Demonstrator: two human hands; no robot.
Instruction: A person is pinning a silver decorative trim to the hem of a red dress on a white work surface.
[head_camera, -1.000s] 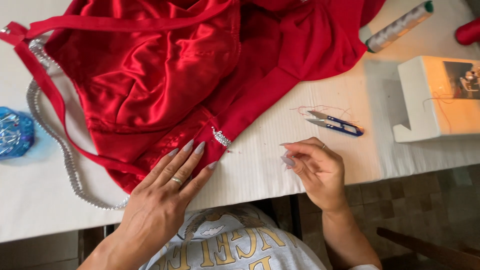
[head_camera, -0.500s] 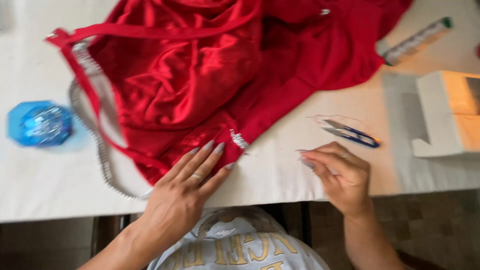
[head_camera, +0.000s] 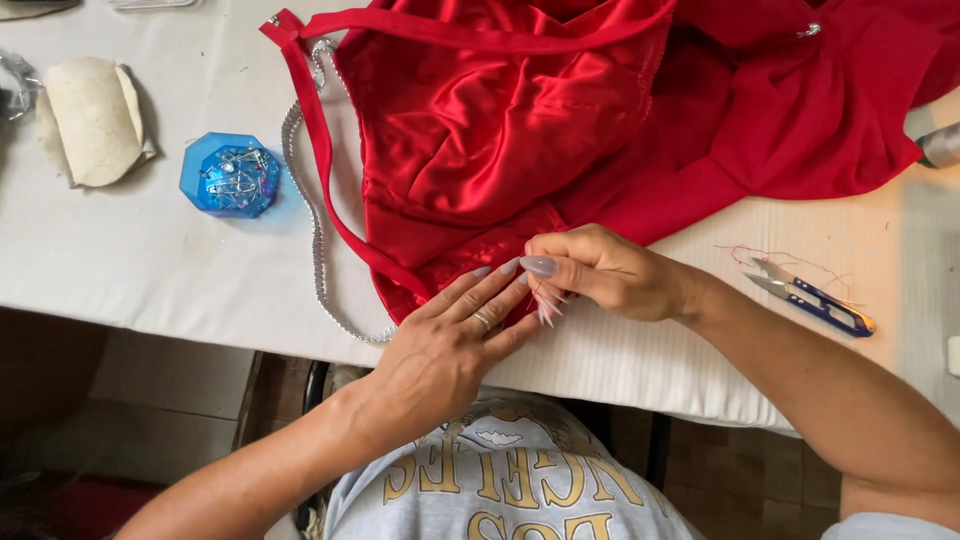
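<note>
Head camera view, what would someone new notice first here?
A shiny red satin garment fills the top middle of the white table. Both hands meet at its lower edge: the left hand lies flat on the fabric, the right hand pinches beside it. A blue pin box sits to the left, and blue-handled thread snips lie to the right.

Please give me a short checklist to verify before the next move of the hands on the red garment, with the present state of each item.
1. Left hand flat on the red garment edge: ok.
2. Right hand pinching at the hem: ok.
3. Needle or thread in the right fingers: cannot tell.
4. Thread snips on the table, apart from both hands: ok.
5. Blue pin box clear of the fabric: ok.
</note>
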